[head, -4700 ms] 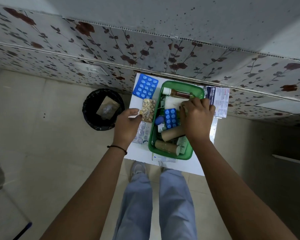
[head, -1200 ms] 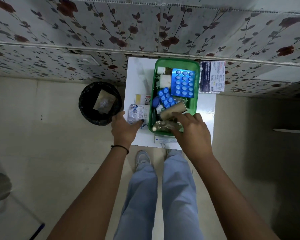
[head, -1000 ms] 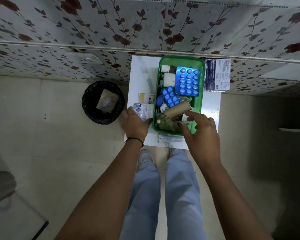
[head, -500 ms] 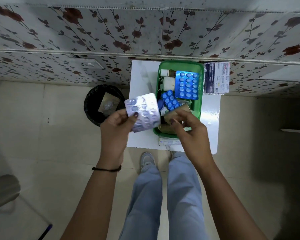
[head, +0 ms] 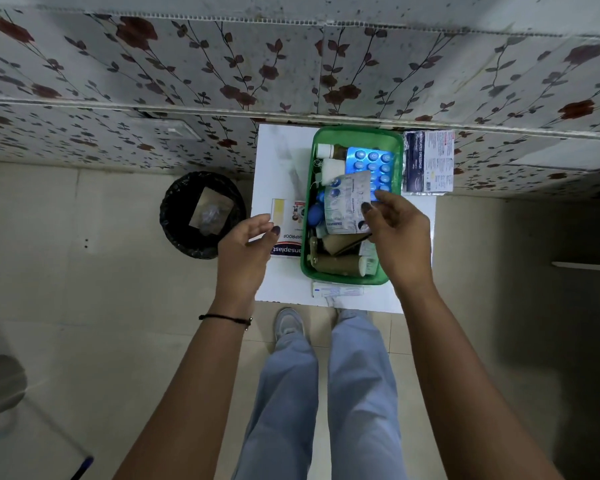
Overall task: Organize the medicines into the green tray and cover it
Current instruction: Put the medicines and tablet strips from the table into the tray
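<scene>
At the bottom of the frame I see my own legs in light blue trousers [head: 326, 393] and a grey shoe [head: 289, 325] on the tiled floor.

Above them, both forearms reach toward the white counter [head: 281, 161] in the centre of the frame. My left hand [head: 245, 251] hovers over the counter's left edge with its fingers [head: 258, 225] spread and curled, gripping nothing. A black cord bracelet [head: 226, 318] sits on that wrist.

My right hand [head: 397, 233] is over the right half of the green tray [head: 357, 135]. Its fingers [head: 368, 207] are pinched on the edge of a silver blister strip [head: 349, 204], held tilted above the tray's contents.

A white tube [head: 338, 291] lies on the counter just below the tray's near rim. Just left of the tray lies a plaster box [head: 289, 233], partly covered by my left hand.

Inside the tray, near end first: two brown rolls [head: 336, 262], a blue cap [head: 315, 213], a white bandage roll [head: 331, 167], a blue blister pack [head: 373, 161] and a brown bottle with a white cap [head: 329, 150] at the far end.

Right of the tray, at the counter's far corner, lies a flat printed packet [head: 428, 162].

On the floor to the left stands a black bin [head: 201, 213] holding scrap. The floral wall [head: 222, 64] fills the top of the frame.
</scene>
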